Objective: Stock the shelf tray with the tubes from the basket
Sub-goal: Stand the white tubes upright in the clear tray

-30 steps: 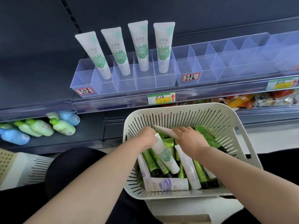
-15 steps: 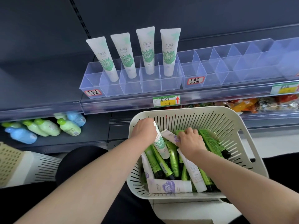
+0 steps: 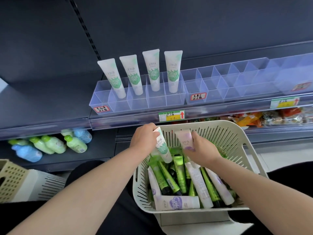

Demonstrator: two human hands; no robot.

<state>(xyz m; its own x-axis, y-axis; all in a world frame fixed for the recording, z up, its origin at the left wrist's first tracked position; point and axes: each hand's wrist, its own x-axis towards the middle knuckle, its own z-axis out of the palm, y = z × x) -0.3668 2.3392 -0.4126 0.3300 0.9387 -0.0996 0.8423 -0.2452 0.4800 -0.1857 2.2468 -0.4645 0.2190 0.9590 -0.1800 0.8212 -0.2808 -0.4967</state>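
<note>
A cream slotted basket [image 3: 225, 131] sits in front of me, holding several green, white and purple-print tubes [image 3: 177, 177]. My left hand [image 3: 144, 138] grips a white tube with a green leaf print [image 3: 163, 148], lifted over the basket's left side. A white tube with a purple print [image 3: 185, 139] is held upright by my right hand [image 3: 201, 151] above the basket's middle. On the shelf above stands a clear divided tray [image 3: 140, 102] with several white-and-green tubes [image 3: 153, 73] upright in its back cells; its front cells hold nothing.
A second clear divided tray [image 3: 233, 87] with no tubes runs to the right on the same shelf. Green and blue bottles [image 3: 50, 145] lie on the lower shelf at left. A beige crate [image 3: 11, 180] stands at the bottom left. Snack packets [image 3: 264, 116] fill the lower right shelf.
Both hands have risen out of the basket's pile, each lifting its tube: the left one the green-print tube, the right one the purple-print tube.
</note>
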